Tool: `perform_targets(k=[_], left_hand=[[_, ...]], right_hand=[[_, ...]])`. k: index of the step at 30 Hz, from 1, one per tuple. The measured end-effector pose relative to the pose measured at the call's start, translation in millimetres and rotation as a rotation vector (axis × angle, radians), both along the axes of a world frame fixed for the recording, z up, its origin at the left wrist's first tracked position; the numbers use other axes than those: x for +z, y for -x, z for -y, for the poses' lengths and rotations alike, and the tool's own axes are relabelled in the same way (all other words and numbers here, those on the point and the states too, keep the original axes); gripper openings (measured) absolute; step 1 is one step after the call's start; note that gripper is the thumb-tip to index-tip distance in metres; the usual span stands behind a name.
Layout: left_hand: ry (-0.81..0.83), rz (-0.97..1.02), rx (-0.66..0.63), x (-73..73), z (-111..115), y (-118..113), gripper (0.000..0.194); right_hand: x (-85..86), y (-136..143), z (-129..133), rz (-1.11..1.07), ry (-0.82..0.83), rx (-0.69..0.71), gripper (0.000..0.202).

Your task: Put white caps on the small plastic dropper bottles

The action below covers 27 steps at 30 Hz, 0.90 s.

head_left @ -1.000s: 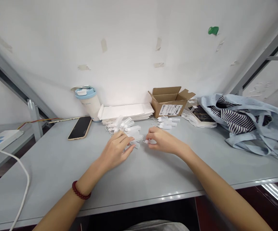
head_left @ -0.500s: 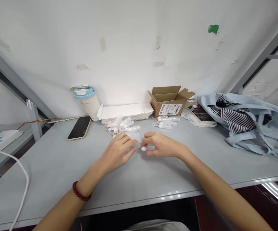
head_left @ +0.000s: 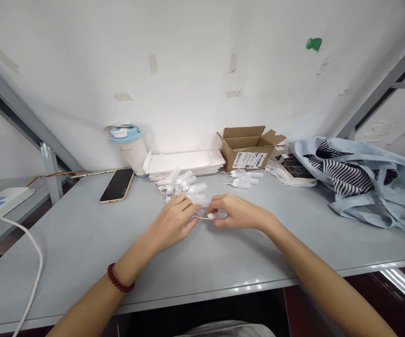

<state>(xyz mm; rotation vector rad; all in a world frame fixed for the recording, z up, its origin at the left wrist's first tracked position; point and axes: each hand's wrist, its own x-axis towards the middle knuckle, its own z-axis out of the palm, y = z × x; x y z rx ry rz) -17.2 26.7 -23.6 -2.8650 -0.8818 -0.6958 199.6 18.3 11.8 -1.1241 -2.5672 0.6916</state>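
Note:
My right hand [head_left: 235, 211] pinches a small clear-bodied bottle [head_left: 218, 216] whose white tip points left. From that tip a thin white string [head_left: 204, 217] runs to my left hand [head_left: 176, 217], whose thumb and fingertips are pressed together on it. Just beyond my left hand lies a pile of similar bottles [head_left: 188, 180] with white caps and strings. A smaller group of bottles [head_left: 243, 179] rests beyond my right hand, in front of an open cardboard box [head_left: 246, 152].
A phone [head_left: 117, 186] and a blue-lidded cup [head_left: 130, 149] are on the left. White flat packets [head_left: 184, 161] stand stacked by the wall. To the right are a wrapped dark item [head_left: 293, 166] and a light blue bag [head_left: 360, 173]. A power strip [head_left: 2, 203] sits far left.
My thumb and fingers on the left have closed together, and the string now stretches straight between my hands. The view has shifted slightly.

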Motion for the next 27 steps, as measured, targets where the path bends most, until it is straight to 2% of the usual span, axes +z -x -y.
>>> perform_targets(k=[6,12,19,27], left_hand=[[-0.018,0.009,0.014,-0.8,-0.6,0.4,0.014],[-0.059,-0.003,0.006,-1.9,-3.3,0.7,0.023],[0.014,0.065,-0.013,-1.2,0.6,-2.8,0.019],[0.018,0.125,-0.061,-1.2,4.7,-7.6,0.018]], right_hand=[[1.5,-0.8,-1.0,0.125,-0.067,-0.072,0.01],[-0.1,0.5,-1.4,0.202,-0.14,-0.091,0.006],[-2.3,2.5,-1.0,0.181,-0.167,-0.062,0.007],[-5.6,4.2,0.3,0.079,-0.127,0.007,0.01]])
